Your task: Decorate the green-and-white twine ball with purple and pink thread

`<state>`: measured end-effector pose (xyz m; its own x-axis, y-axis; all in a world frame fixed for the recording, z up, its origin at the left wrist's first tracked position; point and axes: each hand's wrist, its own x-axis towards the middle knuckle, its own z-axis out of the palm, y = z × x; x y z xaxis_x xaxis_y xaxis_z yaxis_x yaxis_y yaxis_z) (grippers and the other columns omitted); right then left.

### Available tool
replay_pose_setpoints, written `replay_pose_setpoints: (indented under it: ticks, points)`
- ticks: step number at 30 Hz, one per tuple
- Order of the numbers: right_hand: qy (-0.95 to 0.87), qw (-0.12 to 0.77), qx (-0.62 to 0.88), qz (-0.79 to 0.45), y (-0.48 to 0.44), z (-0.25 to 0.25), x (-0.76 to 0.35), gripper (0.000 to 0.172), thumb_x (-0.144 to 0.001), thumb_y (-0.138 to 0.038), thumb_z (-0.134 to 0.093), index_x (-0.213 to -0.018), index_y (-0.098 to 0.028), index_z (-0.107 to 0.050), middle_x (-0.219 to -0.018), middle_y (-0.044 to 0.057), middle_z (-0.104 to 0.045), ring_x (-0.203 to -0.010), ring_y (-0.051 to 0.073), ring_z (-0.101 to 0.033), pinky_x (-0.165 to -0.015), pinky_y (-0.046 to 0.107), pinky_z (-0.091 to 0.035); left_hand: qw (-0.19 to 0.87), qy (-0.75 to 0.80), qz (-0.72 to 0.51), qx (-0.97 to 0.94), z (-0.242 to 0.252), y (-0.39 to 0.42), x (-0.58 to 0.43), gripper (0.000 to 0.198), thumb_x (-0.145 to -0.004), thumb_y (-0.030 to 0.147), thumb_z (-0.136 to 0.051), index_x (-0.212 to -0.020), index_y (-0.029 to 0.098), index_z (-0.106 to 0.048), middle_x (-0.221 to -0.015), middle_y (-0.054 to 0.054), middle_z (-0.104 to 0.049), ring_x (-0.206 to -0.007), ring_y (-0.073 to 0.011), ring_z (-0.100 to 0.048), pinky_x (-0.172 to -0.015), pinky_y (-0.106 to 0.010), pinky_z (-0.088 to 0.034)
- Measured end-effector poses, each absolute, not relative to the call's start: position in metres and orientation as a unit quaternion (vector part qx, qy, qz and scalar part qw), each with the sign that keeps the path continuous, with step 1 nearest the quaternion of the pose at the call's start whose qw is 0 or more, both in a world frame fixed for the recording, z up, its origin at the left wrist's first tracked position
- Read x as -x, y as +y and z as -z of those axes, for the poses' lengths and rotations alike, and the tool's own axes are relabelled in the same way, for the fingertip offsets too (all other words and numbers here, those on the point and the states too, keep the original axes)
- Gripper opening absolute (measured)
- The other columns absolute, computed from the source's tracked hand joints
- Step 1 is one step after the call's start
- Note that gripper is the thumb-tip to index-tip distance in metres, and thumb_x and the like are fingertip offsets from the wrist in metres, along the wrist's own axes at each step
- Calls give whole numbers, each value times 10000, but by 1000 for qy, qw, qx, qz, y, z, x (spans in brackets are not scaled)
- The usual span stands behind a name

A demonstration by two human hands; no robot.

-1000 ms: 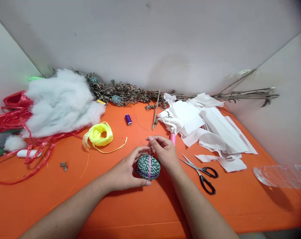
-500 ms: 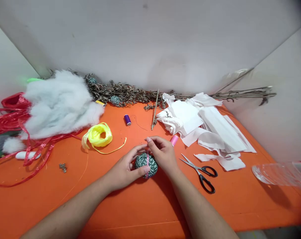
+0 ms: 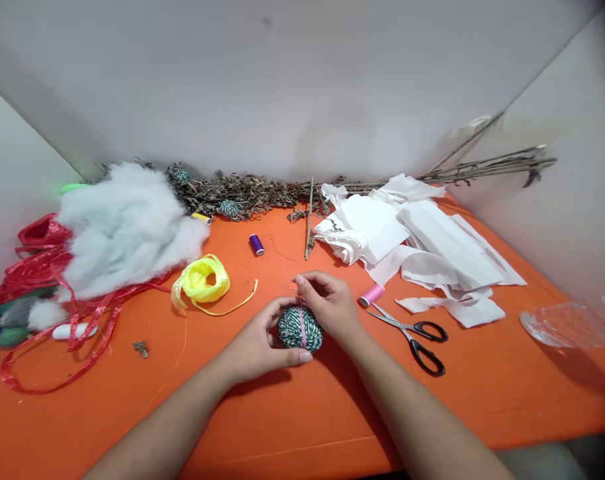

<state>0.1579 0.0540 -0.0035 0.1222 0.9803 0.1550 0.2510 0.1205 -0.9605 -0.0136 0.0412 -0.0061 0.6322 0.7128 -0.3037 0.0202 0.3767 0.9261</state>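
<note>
1. At the middle of the orange table [image 3: 332, 417], a ball wound in green and white twine [image 3: 300, 329] sits between the person's 2 hands, with a strand of pink thread [image 3: 302, 327] running over it.
2. Both hands are together on the ball: the left hand [image 3: 255, 340] cups it from the left, and the right hand [image 3: 330, 305] sits at its upper right.
3. Those right fingertips [image 3: 300, 280] pinch together above the ball, on something too fine to make out.
4. Just beside the right hand lies a pink thread spool [image 3: 371, 295], near black-handled scissors [image 3: 412, 339] and white fabric scraps [image 3: 407, 233].
5. Left of the hands are a yellow raffia coil [image 3: 200, 283], a purple thread spool [image 3: 256, 245], white polyester stuffing [image 3: 122, 230] and red ribbon [image 3: 42, 267].
6. Along the back, dried twigs [image 3: 252, 193] hold 2 small twine balls [image 3: 228, 209] [image 3: 181, 176].
</note>
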Motion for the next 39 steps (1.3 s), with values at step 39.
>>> replay_pose_setpoints:
  ticks: [39]
  points:
    - [-562, 509, 548, -353, 55, 4, -157, 276, -896, -400, -582, -798, -168, -693, -648, 11, -646, -577, 134, -582, -548, 247, -452, 729, 370, -206, -538, 9, 38, 15, 860, -644, 255, -875, -1374, 254, -420, -1419, -116, -497, -1182, -267, -590, -969, -362, -513]
